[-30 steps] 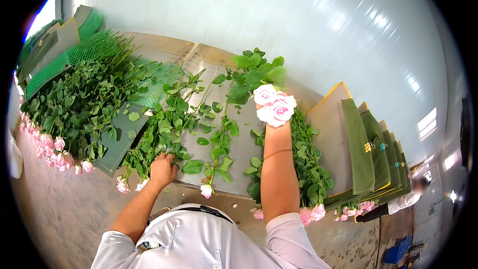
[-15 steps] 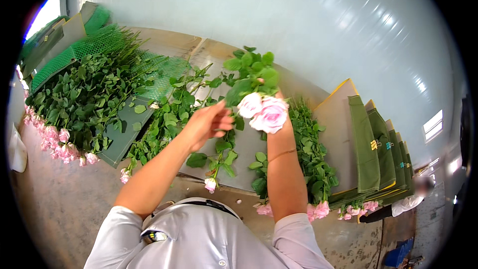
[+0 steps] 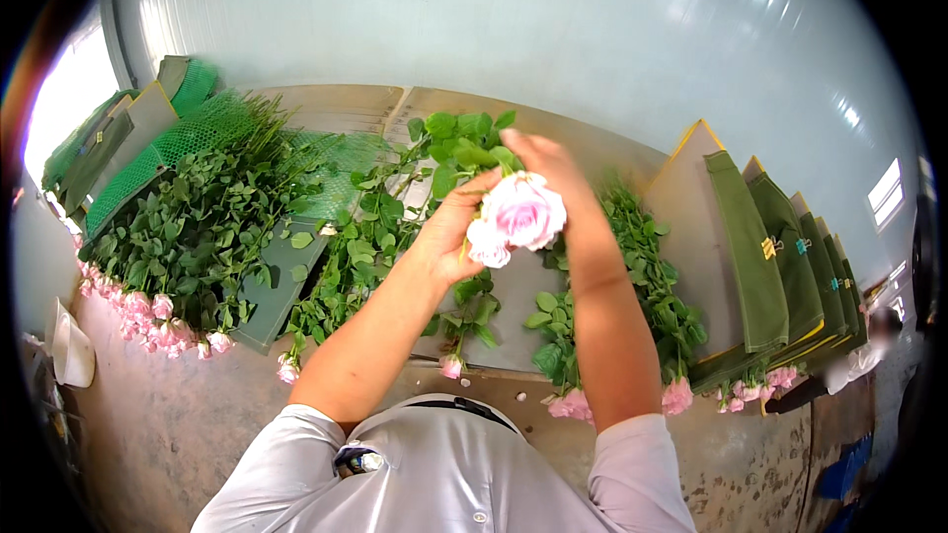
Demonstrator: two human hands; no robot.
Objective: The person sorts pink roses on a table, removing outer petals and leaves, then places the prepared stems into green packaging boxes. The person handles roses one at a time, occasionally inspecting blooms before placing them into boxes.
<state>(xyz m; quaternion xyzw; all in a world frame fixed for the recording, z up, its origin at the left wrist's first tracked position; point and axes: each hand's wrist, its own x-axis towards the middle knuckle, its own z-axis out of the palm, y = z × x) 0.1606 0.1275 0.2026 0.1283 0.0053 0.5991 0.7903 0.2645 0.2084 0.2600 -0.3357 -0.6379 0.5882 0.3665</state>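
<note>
Two pale pink roses, the larger one a wide-open bloom (image 3: 523, 209), are held up over the middle of the table, their leafy stems (image 3: 462, 138) pointing away from me. My left hand (image 3: 456, 222) is closed around the stems just behind the flower heads. Beyond the blooms, my right hand (image 3: 545, 163) bends its fingers against the stems and leaves; it is slightly blurred and partly hidden by the larger rose. Below my left hand, a single rose (image 3: 451, 366) hangs its head over the table's near edge.
At left, a big pile of leafy roses (image 3: 188, 237) lies under green mesh (image 3: 212, 128). More roses (image 3: 642, 286) lie right of my right arm. Green-covered boards (image 3: 746, 257) with clips stand at the right. A white bucket (image 3: 72, 350) sits at far left; a person (image 3: 864, 355) is at far right.
My left hand, open and apart before, has moved right and closed on the rose stems. The roses have shifted slightly left, and the view has turned a little.
</note>
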